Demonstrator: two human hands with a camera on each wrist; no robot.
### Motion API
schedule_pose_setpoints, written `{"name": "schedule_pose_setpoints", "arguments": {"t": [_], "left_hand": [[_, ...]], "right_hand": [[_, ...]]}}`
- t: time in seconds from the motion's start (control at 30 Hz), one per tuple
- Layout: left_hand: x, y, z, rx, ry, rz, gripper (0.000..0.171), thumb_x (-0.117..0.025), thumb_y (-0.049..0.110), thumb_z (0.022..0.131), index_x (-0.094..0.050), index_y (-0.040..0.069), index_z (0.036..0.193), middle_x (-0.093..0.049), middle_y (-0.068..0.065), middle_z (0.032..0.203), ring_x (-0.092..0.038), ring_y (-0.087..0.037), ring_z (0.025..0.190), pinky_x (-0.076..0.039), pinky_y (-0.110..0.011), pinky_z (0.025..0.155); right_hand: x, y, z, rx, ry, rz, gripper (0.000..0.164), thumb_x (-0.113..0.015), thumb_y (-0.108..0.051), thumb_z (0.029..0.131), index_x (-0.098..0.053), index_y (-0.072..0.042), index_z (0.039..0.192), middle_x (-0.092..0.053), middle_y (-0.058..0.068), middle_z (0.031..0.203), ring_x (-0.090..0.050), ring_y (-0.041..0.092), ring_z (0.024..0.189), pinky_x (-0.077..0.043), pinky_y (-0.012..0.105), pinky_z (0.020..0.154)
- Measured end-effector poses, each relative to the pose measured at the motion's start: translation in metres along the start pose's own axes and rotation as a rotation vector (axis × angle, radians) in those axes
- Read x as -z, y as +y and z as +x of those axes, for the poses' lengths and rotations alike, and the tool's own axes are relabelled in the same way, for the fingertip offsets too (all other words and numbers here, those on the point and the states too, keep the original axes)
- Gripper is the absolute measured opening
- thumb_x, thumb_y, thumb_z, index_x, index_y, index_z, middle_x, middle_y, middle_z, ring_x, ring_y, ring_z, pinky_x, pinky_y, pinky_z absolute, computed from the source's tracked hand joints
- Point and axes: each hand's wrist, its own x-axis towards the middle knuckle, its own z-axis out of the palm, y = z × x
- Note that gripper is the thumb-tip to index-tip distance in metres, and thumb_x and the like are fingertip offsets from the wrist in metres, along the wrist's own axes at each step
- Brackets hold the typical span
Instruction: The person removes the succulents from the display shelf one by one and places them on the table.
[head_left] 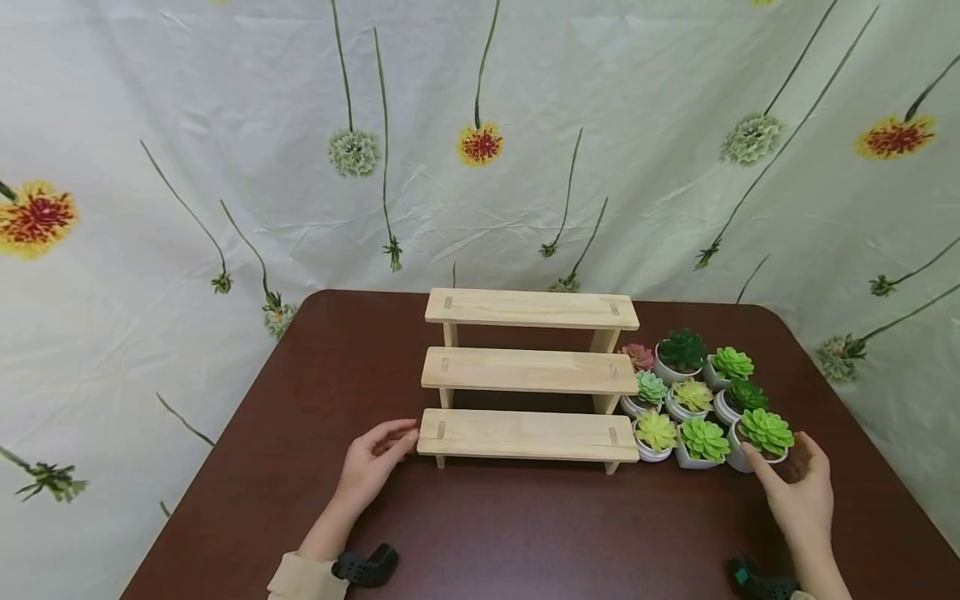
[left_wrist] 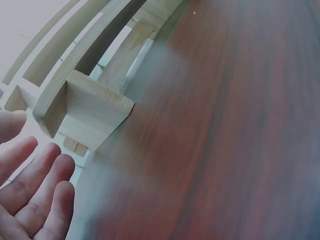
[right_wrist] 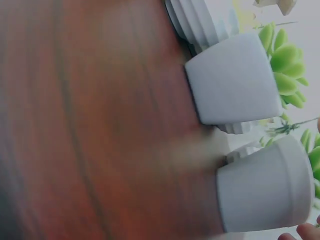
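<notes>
A three-step pale wooden shelf (head_left: 529, 371) stands mid-table with nothing on its steps. My left hand (head_left: 372, 460) lies at the left end of the bottom step, fingers relaxed. In the left wrist view its straight fingers (left_wrist: 37, 197) sit just short of the shelf's end (left_wrist: 95, 112). Several small succulents in white pots (head_left: 693, 396) cluster right of the shelf. My right hand (head_left: 798, 487) is spread beside the front-right green succulent (head_left: 766, 431), index finger and thumb either side of its pot without closing on it. That pot (right_wrist: 265, 192) fills the right wrist view, a fingertip (right_wrist: 305, 232) at its rim.
The dark brown table (head_left: 525, 533) has rounded corners, with bare wood in front of the shelf and on the left. A second white pot (right_wrist: 232, 80) stands close beside the front-right one. A flower-printed cloth (head_left: 225, 167) hangs behind the table.
</notes>
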Motion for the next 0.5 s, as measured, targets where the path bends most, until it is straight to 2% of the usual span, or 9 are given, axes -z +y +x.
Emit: {"name": "schedule_pose_setpoints", "arguments": {"t": [0.07,0.17,0.3,0.37,0.5], "left_hand": [[0.003,-0.009,0.002,-0.012,0.002,0.043,0.03,-0.068,0.023,0.087,-0.067,0.005,0.112,-0.067,-0.008,0.101,-0.064,-0.013,0.083,-0.051,-0.023,0.07],[0.009,-0.006,0.004,-0.04,0.001,0.132,0.031,-0.068,0.028,0.088,-0.068,0.008,0.112,-0.068,-0.003,0.1,-0.063,-0.012,0.084,-0.05,-0.024,0.072],[0.017,0.0,0.007,-0.064,-0.005,0.22,0.033,-0.067,0.033,0.088,-0.068,0.01,0.112,-0.069,0.001,0.098,-0.063,-0.011,0.084,-0.051,-0.025,0.071],[0.02,0.003,0.009,-0.073,-0.008,0.25,0.034,-0.066,0.035,0.088,-0.068,0.01,0.112,-0.069,0.002,0.098,-0.063,-0.013,0.085,-0.051,-0.025,0.071],[0.026,0.012,0.012,-0.086,-0.008,0.308,0.036,-0.065,0.038,0.088,-0.067,0.012,0.113,-0.068,0.002,0.099,-0.063,-0.015,0.084,-0.051,-0.026,0.07]], "right_hand": [[0.004,-0.001,0.002,0.028,-0.008,-0.02,0.087,-0.064,-0.035,0.088,-0.011,-0.003,0.149,-0.016,0.021,0.152,-0.021,0.039,0.136,-0.021,0.053,0.107],[0.007,0.007,0.014,0.089,-0.017,-0.059,0.085,-0.061,-0.039,0.089,-0.012,-0.004,0.15,-0.017,0.02,0.152,-0.02,0.037,0.137,-0.02,0.052,0.108],[0.008,0.018,0.031,0.205,-0.029,-0.129,0.085,-0.059,-0.045,0.089,-0.016,-0.005,0.149,-0.022,0.02,0.15,-0.024,0.038,0.135,-0.024,0.055,0.105],[0.009,0.01,0.03,0.248,-0.039,-0.163,0.083,-0.059,-0.044,0.089,-0.017,-0.003,0.149,-0.023,0.022,0.149,-0.026,0.041,0.133,-0.027,0.058,0.101],[0.013,-0.024,0.013,0.341,-0.074,-0.232,0.077,-0.058,-0.036,0.092,-0.02,0.004,0.146,-0.027,0.03,0.144,-0.03,0.05,0.126,-0.031,0.062,0.091]]}}
